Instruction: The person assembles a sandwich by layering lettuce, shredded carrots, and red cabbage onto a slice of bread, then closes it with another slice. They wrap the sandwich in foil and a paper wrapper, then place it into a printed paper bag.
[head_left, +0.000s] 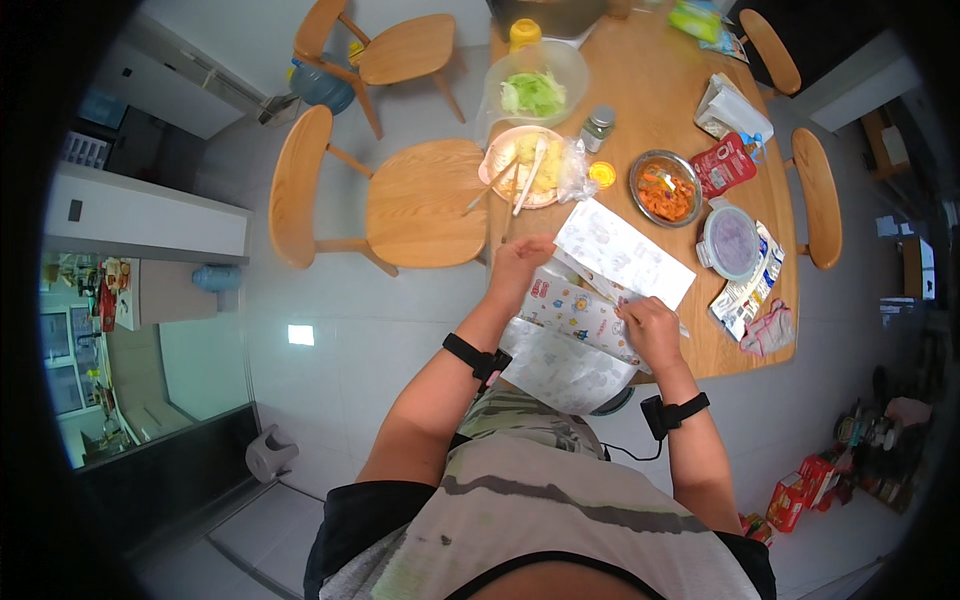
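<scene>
Sheets of printed wrapping paper (574, 304) with small cartoon figures lie at the table's near edge, partly folded. A pale flap (630, 251) of it stands up on the far side, and a lower part hangs over the edge toward my lap. My left hand (526, 264) holds the paper at its left side, fingertips at the flap's corner. At the right, my right hand (651, 330) pinches the paper's edge between thumb and fingers. Between the folds something is partly visible, too covered to name. Just beyond my left hand is a pink bowl (491, 166) of yellow mashed food with chopsticks (513, 196) and a white spoon (534, 172).
Beyond stand a bowl of lettuce (574, 64), a seasoning jar (598, 127) and a yellow cap (601, 175). To the right are a metal bowl of orange shredded food (666, 189), a red pouch (722, 165), a lidded container (729, 241) and a wooden chair (816, 199). Another chair (424, 202) touches the left side.
</scene>
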